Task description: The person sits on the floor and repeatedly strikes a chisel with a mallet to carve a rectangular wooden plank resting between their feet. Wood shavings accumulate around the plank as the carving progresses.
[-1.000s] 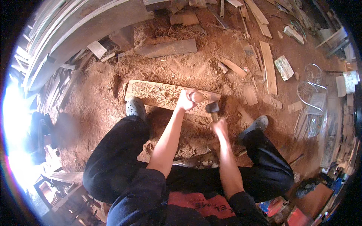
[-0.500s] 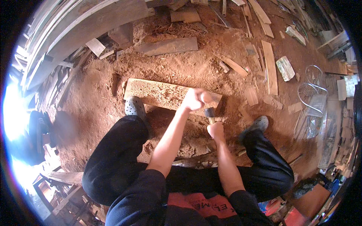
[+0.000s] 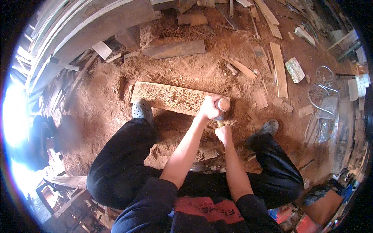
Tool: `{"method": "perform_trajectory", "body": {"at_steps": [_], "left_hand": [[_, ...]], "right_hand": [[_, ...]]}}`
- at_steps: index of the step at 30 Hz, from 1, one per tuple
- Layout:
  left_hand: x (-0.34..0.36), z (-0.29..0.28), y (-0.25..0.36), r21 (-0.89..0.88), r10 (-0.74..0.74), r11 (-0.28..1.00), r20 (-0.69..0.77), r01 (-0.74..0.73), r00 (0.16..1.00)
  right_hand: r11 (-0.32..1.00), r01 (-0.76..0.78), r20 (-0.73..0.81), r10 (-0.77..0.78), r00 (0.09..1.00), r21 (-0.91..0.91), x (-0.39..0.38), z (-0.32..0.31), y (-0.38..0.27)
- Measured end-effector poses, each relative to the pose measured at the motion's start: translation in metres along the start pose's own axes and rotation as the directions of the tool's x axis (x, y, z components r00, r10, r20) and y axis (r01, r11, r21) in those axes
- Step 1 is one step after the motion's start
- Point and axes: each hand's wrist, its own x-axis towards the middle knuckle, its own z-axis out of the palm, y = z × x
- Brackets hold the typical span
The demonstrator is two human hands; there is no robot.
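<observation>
A long pale wooden board (image 3: 167,95), its top covered with carved, pitted relief, lies on the ground across from me. My left hand (image 3: 209,108) is closed over the board's right end, around a chisel (image 3: 223,104). Only the round wooden butt of the chisel shows; its blade is hidden below my fist. Nearer to me, my right hand (image 3: 223,133) grips the short handle of a hammer (image 3: 220,124). The hammer's dark head is mostly hidden, right beside my left fist; whether it touches the chisel I cannot tell. My left shoe (image 3: 141,110) rests against the board's near left edge.
Brown dirt and wood chips (image 3: 175,70) surround the board. A dark plank (image 3: 175,49) lies beyond it. Offcuts, a long strip (image 3: 278,70) and a pale block (image 3: 295,70) lie to the right, near a wire rack (image 3: 324,91). Stacked boards (image 3: 105,27) fill the far left.
My left hand has moved right and slightly nearer along the board with the chisel. The hammer head, plainly visible before, is now mostly covered by that hand. My right hand has barely shifted.
</observation>
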Motion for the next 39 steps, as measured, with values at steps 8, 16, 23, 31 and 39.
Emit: {"method": "perform_trajectory", "body": {"at_steps": [8, 16, 23, 31, 39], "left_hand": [[-0.018, 0.006, 0.006, -0.075, -0.062, 0.995, 0.028, 0.064, 0.998], [-0.020, 0.004, -0.013, -0.021, -0.014, 1.000, -0.041, 0.013, 0.999], [-0.013, 0.008, -0.006, -0.031, -0.044, 0.999, 0.039, 0.045, 0.998], [-0.026, 0.017, -0.031, -0.011, -0.039, 0.999, 0.081, 0.040, 0.996], [-0.026, 0.019, -0.031, 0.001, 0.075, 0.997, 0.070, -0.076, 0.995]], "right_hand": [[0.826, -0.087, 0.109, 0.031, 0.994, 0.558, -0.033, -0.059, -0.022], [0.388, 0.230, -0.221, -0.069, 0.973, 0.892, -0.156, -0.231, -0.090], [0.478, 0.604, -0.579, -0.219, 0.785, 0.638, -0.156, -0.189, -0.096], [0.789, 0.495, -0.342, -0.381, 0.859, 0.363, -0.164, -0.240, -0.120], [0.945, 0.311, -0.203, -0.286, 0.937, 0.103, -0.118, -0.137, -0.073]]}}
